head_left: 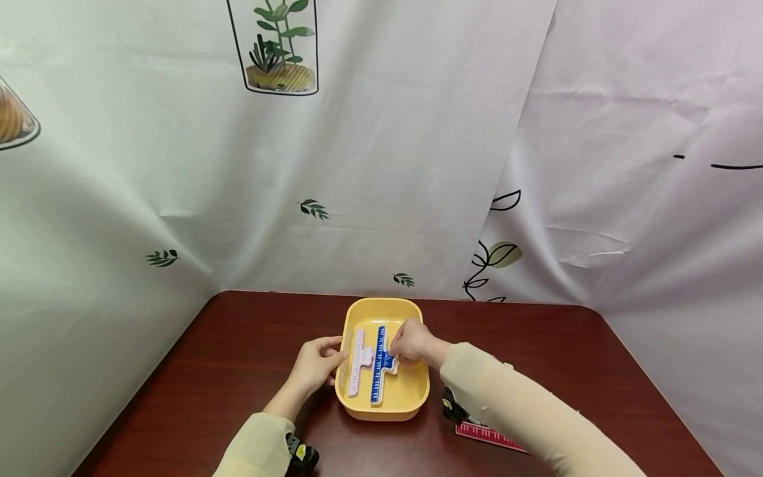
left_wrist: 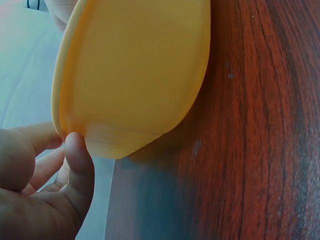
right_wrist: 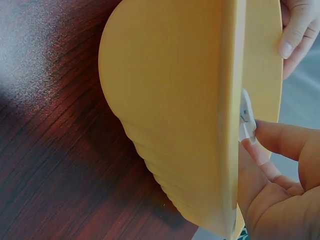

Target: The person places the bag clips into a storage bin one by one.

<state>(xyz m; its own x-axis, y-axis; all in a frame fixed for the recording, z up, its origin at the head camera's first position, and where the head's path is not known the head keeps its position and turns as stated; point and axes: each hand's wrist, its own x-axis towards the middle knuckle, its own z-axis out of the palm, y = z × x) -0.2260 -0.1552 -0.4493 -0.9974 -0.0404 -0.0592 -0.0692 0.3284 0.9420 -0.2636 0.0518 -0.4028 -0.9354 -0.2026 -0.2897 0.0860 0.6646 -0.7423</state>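
A yellow plastic basin stands on the table. My left hand holds its left rim, thumb and fingers pinching the edge in the left wrist view. Inside the basin lie a pink ruler clip and, to its right, a blue ruler clip, roughly parallel. My right hand reaches over the right rim and pinches the tab of the blue clip. In the right wrist view the basin wall hides most of that clip; a whitish part shows at the thumb tip.
A red ruler clip lies on the dark wood table to the right, partly under the right forearm. Behind the table hangs a white printed cloth, with cloth on both sides too.
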